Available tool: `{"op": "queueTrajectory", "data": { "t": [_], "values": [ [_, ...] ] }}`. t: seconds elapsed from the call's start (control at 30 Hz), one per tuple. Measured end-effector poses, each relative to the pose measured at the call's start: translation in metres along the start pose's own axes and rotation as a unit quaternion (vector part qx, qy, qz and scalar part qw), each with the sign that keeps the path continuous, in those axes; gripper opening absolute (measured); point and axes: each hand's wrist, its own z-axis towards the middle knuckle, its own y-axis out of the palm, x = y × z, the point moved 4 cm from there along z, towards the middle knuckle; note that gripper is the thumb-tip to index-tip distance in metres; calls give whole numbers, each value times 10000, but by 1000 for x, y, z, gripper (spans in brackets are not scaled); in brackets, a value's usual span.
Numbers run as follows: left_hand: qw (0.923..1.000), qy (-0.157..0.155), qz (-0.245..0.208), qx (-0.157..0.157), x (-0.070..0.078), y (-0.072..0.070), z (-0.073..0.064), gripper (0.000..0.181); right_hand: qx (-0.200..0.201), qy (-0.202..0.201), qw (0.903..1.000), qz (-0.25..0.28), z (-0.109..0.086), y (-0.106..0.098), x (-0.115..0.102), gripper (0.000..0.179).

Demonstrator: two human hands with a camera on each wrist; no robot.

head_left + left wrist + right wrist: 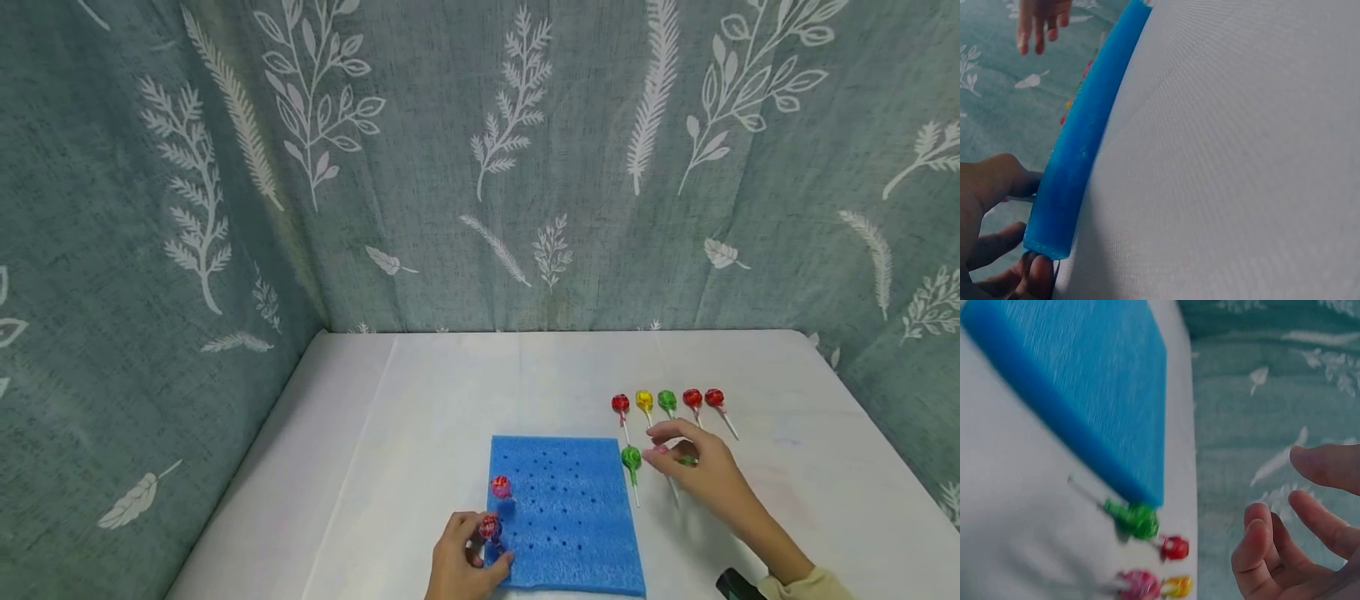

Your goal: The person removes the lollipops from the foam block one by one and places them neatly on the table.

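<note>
My left hand (468,557) is at the near left corner of a blue foam board (577,525) dotted with small holes, thumb along its near edge and fingers curled about its left side. Beside those fingers a red-wrapped lollipop (489,527) stands in the board; another red and pink lollipop (501,487) stands behind it. My right hand (693,462) hovers over lollipops right of the board, thumb and fingers apart in the right wrist view. Below it lie a pink lollipop (1141,584) and a partly hidden green one (688,460). A green lollipop (632,457) lies by the board's right edge.
A back row of lollipops lies on the white table (427,417): red (620,403), yellow (644,400), green (667,401) and two more reds. Patterned teal cloth (450,167) hangs behind and at the sides. A dark device (738,585) sits at my right wrist.
</note>
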Motion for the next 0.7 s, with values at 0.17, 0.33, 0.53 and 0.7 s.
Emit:
{"op": "queueTrajectory", "data": {
  "t": [0.17, 0.33, 0.53, 0.7],
  "values": [
    [9999, 119, -38, 32, -1, 1, -2, 46, -123, -360, 9990, 246, -5, 14, -15, 30],
    [9998, 154, -71, 40, -1, 2, -2, 46, -338, -421, 9970, 556, -6, 30, -26, 32],
    [9998, 198, -64, 19, -2, 2, -1, 46, -543, -746, 9929, 756, -7, 48, -35, 27],
    [9996, 244, -39, 108, -3, 1, 0, 45, -701, -994, 9896, 766, -6, 64, -44, 23]
  ]
}}
